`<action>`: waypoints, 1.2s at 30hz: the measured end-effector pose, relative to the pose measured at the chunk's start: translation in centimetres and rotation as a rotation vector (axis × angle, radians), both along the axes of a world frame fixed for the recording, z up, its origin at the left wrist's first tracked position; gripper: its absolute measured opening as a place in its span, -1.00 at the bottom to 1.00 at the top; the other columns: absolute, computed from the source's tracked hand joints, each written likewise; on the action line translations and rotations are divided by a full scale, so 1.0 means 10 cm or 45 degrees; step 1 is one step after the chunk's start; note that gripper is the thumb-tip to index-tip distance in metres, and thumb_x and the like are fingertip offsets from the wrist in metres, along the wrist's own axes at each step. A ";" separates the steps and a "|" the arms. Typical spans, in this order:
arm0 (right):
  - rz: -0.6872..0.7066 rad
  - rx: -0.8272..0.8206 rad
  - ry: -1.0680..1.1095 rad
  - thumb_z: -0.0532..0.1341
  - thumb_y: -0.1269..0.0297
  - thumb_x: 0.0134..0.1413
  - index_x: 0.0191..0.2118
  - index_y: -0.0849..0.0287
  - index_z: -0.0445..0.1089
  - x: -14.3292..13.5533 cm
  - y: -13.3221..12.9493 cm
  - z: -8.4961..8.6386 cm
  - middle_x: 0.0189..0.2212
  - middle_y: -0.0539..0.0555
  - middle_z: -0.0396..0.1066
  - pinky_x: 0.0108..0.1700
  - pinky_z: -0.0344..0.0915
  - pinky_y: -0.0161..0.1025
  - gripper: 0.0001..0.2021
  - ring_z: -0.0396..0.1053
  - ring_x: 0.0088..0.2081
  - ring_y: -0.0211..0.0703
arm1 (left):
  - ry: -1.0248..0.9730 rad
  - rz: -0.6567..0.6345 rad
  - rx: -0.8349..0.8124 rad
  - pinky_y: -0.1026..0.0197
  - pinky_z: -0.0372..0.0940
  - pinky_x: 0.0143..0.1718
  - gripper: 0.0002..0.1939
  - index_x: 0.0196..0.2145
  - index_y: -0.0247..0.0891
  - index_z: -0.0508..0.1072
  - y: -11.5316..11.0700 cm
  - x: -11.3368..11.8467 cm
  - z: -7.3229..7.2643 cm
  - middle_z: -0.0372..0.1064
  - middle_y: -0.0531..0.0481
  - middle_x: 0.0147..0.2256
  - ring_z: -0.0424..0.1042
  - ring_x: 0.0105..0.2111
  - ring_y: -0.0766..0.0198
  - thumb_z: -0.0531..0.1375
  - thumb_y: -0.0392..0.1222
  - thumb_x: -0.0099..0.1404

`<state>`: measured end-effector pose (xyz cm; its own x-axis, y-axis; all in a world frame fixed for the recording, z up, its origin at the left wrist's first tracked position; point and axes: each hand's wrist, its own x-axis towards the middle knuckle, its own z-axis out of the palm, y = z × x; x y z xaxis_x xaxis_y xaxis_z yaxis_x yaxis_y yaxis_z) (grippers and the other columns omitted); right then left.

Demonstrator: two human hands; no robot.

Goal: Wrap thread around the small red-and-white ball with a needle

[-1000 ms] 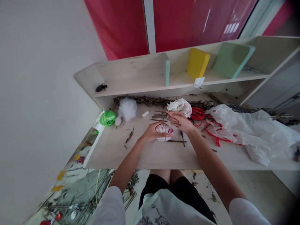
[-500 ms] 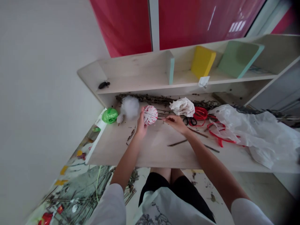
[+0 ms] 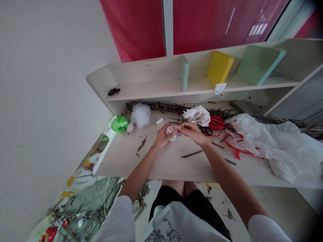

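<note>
A ball wound with white and red thread [image 3: 171,133] is over the desk, with the fingers of my left hand [image 3: 163,137] wrapped round its left side. My right hand [image 3: 192,131] meets it from the right, thumb and fingertips pinched together at the ball's edge. Whatever lies in that pinch is too small to make out. Behind the ball are a small white cylinder [image 3: 159,121] and crumpled white paper [image 3: 197,115]. Black-handled scissors [image 3: 207,131] lie just beyond my right hand, partly hidden by it.
White stuffing [image 3: 141,115] and a green ball [image 3: 119,124] sit at the left. Red ribbon [image 3: 216,123] and a clear plastic bag [image 3: 275,141] lie to the right. Dry twigs [image 3: 166,107] run along the back, with a shelf [image 3: 151,90] above. Broken twigs [image 3: 191,154] lie near the front.
Both hands have moved closer together, and the ball has come right and towards me. The small white cylinder, hidden before, now shows behind it.
</note>
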<state>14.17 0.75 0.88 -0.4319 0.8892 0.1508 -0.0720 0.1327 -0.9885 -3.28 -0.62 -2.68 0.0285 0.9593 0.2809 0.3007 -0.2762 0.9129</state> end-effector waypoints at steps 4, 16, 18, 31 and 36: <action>0.036 -0.158 0.224 0.32 -0.02 -0.09 -0.49 0.19 0.31 0.11 0.05 0.02 -0.72 -0.18 -0.07 -0.58 -0.18 -0.33 -0.64 -0.17 -0.65 -0.43 | 0.070 -0.202 -0.033 0.18 0.28 -0.08 -0.37 -0.09 -0.27 0.46 -0.06 0.04 0.06 0.48 -0.12 -0.15 0.44 -0.15 0.12 0.38 0.10 -0.09; -0.225 0.054 -0.108 0.27 -0.07 -0.13 -0.53 0.21 0.33 0.01 0.20 -0.24 -0.68 -0.08 0.17 -0.57 -0.08 -0.33 -0.62 0.02 -0.62 -0.37 | -0.733 -0.227 -0.569 0.21 0.37 -0.24 -0.42 -0.17 -0.26 0.51 -0.13 0.04 0.26 0.51 -0.10 -0.19 0.48 -0.20 0.13 0.30 0.23 -0.03; -0.237 0.190 -0.247 0.23 -0.04 -0.07 -0.52 0.21 0.36 -0.02 0.20 -0.29 -0.67 -0.05 0.21 -0.54 -0.01 -0.32 -0.64 0.09 -0.59 -0.34 | -0.886 -0.017 -0.608 0.22 0.38 -0.30 -0.46 -0.09 -0.20 0.48 -0.06 -0.01 0.25 0.47 -0.07 -0.09 0.48 -0.18 0.15 0.20 0.23 0.12; 0.150 0.428 -0.583 0.20 0.08 0.03 -0.49 0.20 0.47 -0.11 -0.04 -0.19 -0.59 0.03 0.38 -0.45 0.09 -0.31 -0.71 0.20 -0.54 -0.27 | -0.682 0.481 -0.376 0.10 0.32 -0.06 -0.51 -0.09 -0.28 0.45 0.10 -0.08 0.13 0.44 -0.20 -0.05 0.42 -0.04 0.12 0.11 0.16 0.22; 0.123 0.176 -0.322 0.23 -0.05 -0.02 -0.49 0.22 0.42 -0.07 -0.07 -0.07 -0.66 -0.06 0.20 -0.53 -0.01 -0.33 -0.62 0.09 -0.58 -0.33 | -0.147 0.394 -0.155 0.15 0.28 -0.07 -0.58 -0.25 -0.26 0.51 0.02 -0.06 0.11 0.49 -0.08 -0.26 0.44 -0.21 0.19 0.30 0.10 0.03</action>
